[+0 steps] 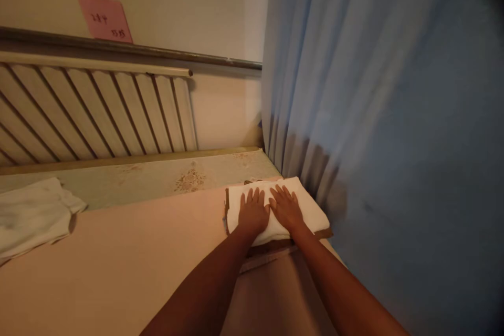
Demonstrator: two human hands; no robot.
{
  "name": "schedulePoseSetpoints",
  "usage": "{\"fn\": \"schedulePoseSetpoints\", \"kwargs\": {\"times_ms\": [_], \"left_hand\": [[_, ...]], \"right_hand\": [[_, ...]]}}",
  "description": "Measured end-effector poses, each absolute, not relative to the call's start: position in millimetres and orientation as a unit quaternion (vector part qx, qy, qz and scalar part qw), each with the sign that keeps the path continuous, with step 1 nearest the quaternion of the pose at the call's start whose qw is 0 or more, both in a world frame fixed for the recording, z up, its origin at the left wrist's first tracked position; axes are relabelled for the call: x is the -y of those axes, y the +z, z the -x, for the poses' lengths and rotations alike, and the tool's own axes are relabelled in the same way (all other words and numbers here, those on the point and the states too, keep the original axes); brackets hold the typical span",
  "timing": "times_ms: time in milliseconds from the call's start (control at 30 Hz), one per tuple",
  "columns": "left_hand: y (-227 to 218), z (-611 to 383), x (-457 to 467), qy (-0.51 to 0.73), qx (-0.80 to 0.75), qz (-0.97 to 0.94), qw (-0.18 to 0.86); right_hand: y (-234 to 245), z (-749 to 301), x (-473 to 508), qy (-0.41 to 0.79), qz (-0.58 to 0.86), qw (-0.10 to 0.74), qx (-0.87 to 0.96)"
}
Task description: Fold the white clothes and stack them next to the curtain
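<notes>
A folded white towel [311, 207] lies on a brown folded cloth [323, 233] at the right end of a peach-coloured sheet [129, 252]. My left hand [253, 211] rests flat on the towel, fingers stretched out. My right hand [286, 207] lies flat beside it on the same towel, fingers spread, touching the left hand. Neither hand grips anything.
A crumpled white cloth [31, 215] lies at the left on the sheet. Behind runs a pale green stained mattress edge [165, 178] and a slatted headboard [98, 115] with a rail. A blue curtain [374, 115] hangs close on the right. A pink note [104, 18] is stuck on the wall.
</notes>
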State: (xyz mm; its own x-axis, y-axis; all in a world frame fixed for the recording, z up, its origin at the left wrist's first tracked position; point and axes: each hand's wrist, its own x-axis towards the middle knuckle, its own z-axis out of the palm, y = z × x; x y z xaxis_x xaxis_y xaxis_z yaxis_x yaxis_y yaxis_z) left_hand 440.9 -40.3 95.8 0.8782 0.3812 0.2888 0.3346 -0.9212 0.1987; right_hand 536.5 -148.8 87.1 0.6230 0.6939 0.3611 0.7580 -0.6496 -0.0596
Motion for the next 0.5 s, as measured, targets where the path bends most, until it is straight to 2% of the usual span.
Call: {"fn": "schedulePoseSetpoints", "kwargs": {"times_ms": [133,500], "left_hand": [[80.1,-441.3,35.6,0.19,-0.185,-0.961,0.078],[80.4,-415.7,43.3,0.226,-0.173,-0.954,0.098]], "right_hand": [[78.7,-541.9,144.6,-0.175,0.895,0.088,0.402],[52.8,-553.3,151.3,-0.226,0.867,0.081,0.437]]}}
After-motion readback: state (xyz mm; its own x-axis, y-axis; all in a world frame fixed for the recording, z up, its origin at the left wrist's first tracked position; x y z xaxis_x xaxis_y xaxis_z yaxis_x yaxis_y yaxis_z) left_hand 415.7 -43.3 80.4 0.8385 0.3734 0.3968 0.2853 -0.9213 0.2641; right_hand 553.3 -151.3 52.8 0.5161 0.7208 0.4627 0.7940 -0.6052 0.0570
